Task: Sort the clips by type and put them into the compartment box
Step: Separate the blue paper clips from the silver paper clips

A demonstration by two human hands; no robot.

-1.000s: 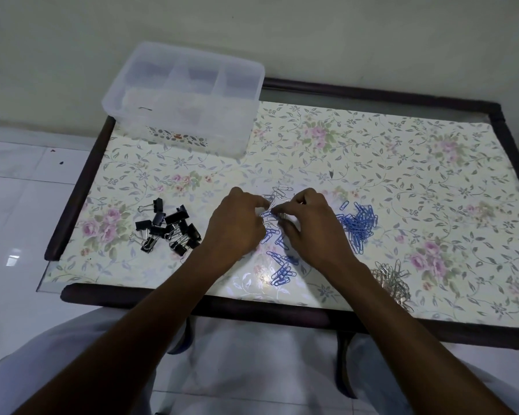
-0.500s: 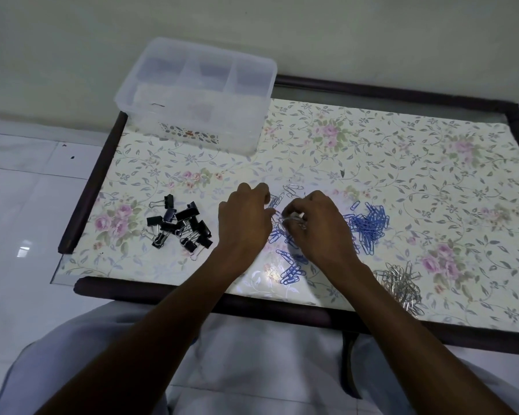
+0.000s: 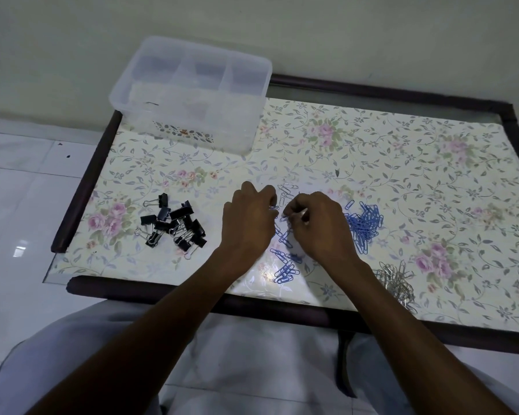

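Floral-topped table (image 3: 402, 163) by a wall

White tiled floor (image 3: 21, 205) at nine o'clock; pale wall (image 3: 342, 34) at twelve; dark table frame (image 3: 81, 187) around the top.

Binder clips (image 3: 174, 224) lie left of the paper clips (image 3: 364, 227); the compartment box (image 3: 192, 94) sits behind.

Black binder clips (image 3: 174, 226), blue paper clips (image 3: 364, 224), floral-patterned tabletop (image 3: 402, 175)

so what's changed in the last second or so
Little: both hands stay over the mixed clips mid-table; the right hand now pinches a silver paper clip, the left hand works beside it. Binder clips, blue pile, silver pile and compartment box unmoved.
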